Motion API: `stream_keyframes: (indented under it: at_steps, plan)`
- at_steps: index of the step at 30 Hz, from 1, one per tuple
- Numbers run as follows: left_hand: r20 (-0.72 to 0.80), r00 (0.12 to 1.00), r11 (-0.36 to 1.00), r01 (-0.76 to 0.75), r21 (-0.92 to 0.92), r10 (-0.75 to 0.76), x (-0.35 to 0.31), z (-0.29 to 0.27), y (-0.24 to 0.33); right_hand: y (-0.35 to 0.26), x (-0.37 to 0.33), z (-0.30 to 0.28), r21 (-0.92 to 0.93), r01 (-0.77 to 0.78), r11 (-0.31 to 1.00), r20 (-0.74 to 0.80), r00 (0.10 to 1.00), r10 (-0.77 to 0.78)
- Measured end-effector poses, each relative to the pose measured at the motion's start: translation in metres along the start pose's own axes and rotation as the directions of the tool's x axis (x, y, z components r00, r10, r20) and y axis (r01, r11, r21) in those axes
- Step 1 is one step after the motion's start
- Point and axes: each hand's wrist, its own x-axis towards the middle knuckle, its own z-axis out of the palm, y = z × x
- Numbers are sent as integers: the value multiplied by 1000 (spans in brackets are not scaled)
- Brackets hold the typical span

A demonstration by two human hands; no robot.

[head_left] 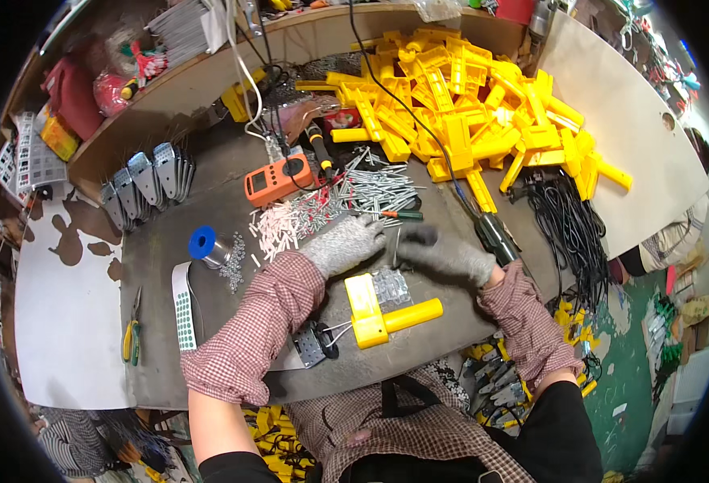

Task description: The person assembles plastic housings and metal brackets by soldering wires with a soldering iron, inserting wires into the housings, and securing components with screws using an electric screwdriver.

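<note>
My left hand [345, 244], in a grey knit glove, reaches over the near edge of a heap of long screws [379, 187]. Its fingers are bent together, and whatever they hold is hidden. My right hand [449, 256], gloved with dark fingertips, is smeared by motion. At its fingertips a thin pale rod [396, 246] stands nearly upright. Below both hands lies a yellow plastic housing [366, 310] with a round handle pointing right. Clear plastic pieces [391, 288] rest beside it, and white wires join it to a dark metal plate [311, 346].
Yellow housings [451, 105] are heaped at the back. An orange meter [279, 180], pink sleeves [276, 229], a green-handled screwdriver [403, 215] and a solder spool [207, 245] surround the hands. Pliers [132, 330] lie left; a dark green tool [495, 237] and black cables [564, 225] lie right.
</note>
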Motion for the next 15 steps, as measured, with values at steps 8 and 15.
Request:
stream_keyframes:
  at_steps: [8,15]
  plan:
    - [-17,999,997,44,-58,-45,-10,0,-2,-29,-140,-77,-499,-181,848,39,972,231]
    - [100,994,998,-56,18,54,1,-10,-8,-10,-107,1,45,-177,983,-321,929,182]
